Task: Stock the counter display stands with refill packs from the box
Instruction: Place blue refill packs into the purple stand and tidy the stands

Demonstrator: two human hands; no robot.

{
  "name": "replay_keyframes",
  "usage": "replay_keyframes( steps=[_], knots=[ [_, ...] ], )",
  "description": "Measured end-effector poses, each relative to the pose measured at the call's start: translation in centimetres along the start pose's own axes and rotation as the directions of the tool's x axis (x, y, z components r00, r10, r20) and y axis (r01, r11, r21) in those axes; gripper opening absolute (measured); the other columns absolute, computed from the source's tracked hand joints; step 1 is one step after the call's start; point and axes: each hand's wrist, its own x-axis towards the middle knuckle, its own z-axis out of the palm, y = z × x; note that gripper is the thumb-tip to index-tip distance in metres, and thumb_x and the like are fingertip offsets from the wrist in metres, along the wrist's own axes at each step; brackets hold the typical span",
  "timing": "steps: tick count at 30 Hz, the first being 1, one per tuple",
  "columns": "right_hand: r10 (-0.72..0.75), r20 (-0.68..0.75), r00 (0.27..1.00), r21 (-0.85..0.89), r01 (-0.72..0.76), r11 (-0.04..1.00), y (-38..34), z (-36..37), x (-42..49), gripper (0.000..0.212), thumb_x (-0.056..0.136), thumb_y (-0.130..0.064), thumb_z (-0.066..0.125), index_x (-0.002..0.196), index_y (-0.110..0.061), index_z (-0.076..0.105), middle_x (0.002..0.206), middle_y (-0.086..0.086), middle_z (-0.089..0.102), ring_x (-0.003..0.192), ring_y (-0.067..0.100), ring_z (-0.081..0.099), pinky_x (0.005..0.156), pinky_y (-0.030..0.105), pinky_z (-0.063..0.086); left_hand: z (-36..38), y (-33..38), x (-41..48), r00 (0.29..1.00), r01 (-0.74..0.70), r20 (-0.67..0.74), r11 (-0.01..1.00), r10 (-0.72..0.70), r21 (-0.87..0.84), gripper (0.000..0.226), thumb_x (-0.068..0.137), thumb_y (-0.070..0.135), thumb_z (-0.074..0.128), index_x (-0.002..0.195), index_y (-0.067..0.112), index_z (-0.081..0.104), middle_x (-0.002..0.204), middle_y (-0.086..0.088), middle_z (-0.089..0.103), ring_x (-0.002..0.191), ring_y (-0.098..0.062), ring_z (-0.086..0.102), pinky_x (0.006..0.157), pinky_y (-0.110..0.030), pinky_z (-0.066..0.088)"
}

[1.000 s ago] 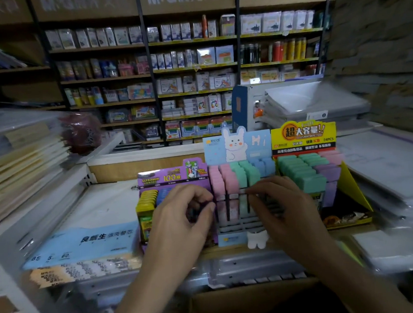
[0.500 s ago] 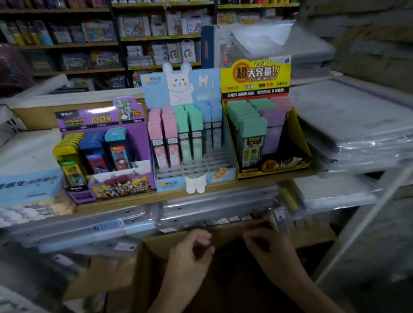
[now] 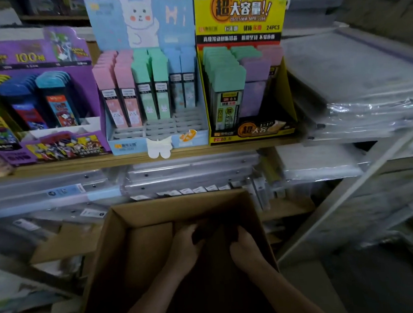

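Both of my hands reach down into the open cardboard box (image 3: 123,236) below the counter. My left hand (image 3: 185,248) and my right hand (image 3: 246,249) have their fingers curled into the dark bottom of the box, and what they touch is hidden in shadow. On the wooden counter (image 3: 104,160) stand three display stands. The purple stand (image 3: 85,81) on the left holds dark and yellow packs. The blue bunny stand (image 3: 110,24) holds pink, green and blue refill packs (image 3: 145,87), with its front slots bare. The yellow stand (image 3: 240,11) holds green and purple packs.
Stacks of plastic-wrapped folders (image 3: 365,86) lie to the right of the stands. Clear file cases (image 3: 182,177) fill the shelf under the counter, just behind the box. A cardboard flap (image 3: 68,239) sticks out to the left of the box.
My hands left the blue stand's slots and dropped into the box, then went deeper. My view tilted down and closer to the counter.
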Motion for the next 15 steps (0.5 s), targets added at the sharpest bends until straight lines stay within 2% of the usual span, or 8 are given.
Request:
replay_keyframes(
  steps=[2,5,6,7,10,12,15],
  knots=[
    [0.004,0.005,1.000,-0.001,-0.004,1.000,0.0,0.3,0.3,0.057,0.095,0.000,0.042,0.149,-0.016,0.039,0.139,0.011,0.053,0.130,0.028,0.048,0.104,0.028,0.038,0.7,-0.3,0.3,1.000,-0.005,0.002,0.999,0.005,0.040,0.040,0.087,0.007,0.073,0.120,0.029,0.067,0.116,0.015,0.063,0.112,-0.006,0.061,0.089,-0.003,0.040],
    [-0.028,0.032,0.999,-0.061,0.030,0.998,0.0,1.0,0.4,0.050,0.096,-0.005,0.042,0.145,-0.016,0.046,0.143,0.008,0.050,0.131,0.028,0.047,0.113,0.037,0.038,1.4,-0.3,0.5,1.000,-0.001,-0.018,0.997,0.002,0.079,0.036,0.088,0.009,0.072,0.122,0.023,0.070,0.122,0.009,0.059,0.116,-0.009,0.058,0.102,-0.022,0.045],
    [-0.046,0.039,0.998,-0.075,0.049,0.996,0.1,1.2,0.4,0.046,0.096,-0.006,0.044,0.141,-0.016,0.051,0.142,0.005,0.051,0.129,0.026,0.048,0.111,0.034,0.039,1.5,0.0,0.5,1.000,0.000,-0.027,0.997,0.002,0.075,0.034,0.088,0.009,0.072,0.119,0.023,0.071,0.122,0.007,0.061,0.115,-0.010,0.059,0.103,-0.026,0.047],
    [-0.057,0.051,0.997,-0.082,0.061,0.995,0.2,1.4,0.3,0.041,0.096,-0.006,0.045,0.135,-0.016,0.056,0.140,0.002,0.053,0.126,0.022,0.051,0.106,0.028,0.042,1.7,0.1,0.5,0.999,0.003,-0.040,0.998,0.000,0.065,0.032,0.087,0.009,0.073,0.115,0.024,0.071,0.118,0.007,0.063,0.112,-0.009,0.060,0.101,-0.027,0.049],
    [-0.068,0.062,0.996,-0.052,0.071,0.996,0.3,1.8,0.3,0.037,0.094,-0.002,0.046,0.122,-0.019,0.064,0.123,-0.002,0.061,0.099,0.005,0.055,0.081,0.009,0.040,1.8,0.3,0.5,0.996,0.056,-0.070,0.997,-0.052,0.047,0.032,0.086,0.010,0.073,0.108,0.032,0.066,0.103,0.018,0.062,0.102,-0.002,0.061,0.086,-0.015,0.047],
    [-0.048,-0.010,0.999,0.028,0.048,0.998,0.2,1.6,0.4,0.037,0.092,0.003,0.046,0.117,-0.017,0.065,0.115,0.001,0.065,0.094,0.006,0.056,0.080,0.014,0.044,1.8,0.4,0.5,0.989,0.138,-0.066,0.989,-0.134,0.050,0.025,0.088,0.017,0.072,0.104,0.034,0.062,0.098,0.019,0.062,0.096,-0.001,0.060,0.077,-0.012,0.042],
    [0.006,-0.096,0.995,0.172,0.010,0.985,-0.2,1.5,0.6,0.043,0.087,0.010,0.045,0.122,-0.009,0.061,0.112,0.009,0.065,0.108,0.023,0.060,0.090,0.027,0.046,1.9,0.2,0.5,0.965,0.245,-0.094,0.969,-0.245,-0.011,0.018,0.089,0.015,0.069,0.103,0.025,0.069,0.100,0.011,0.069,0.096,-0.009,0.065,0.079,-0.022,0.047]
  ],
)
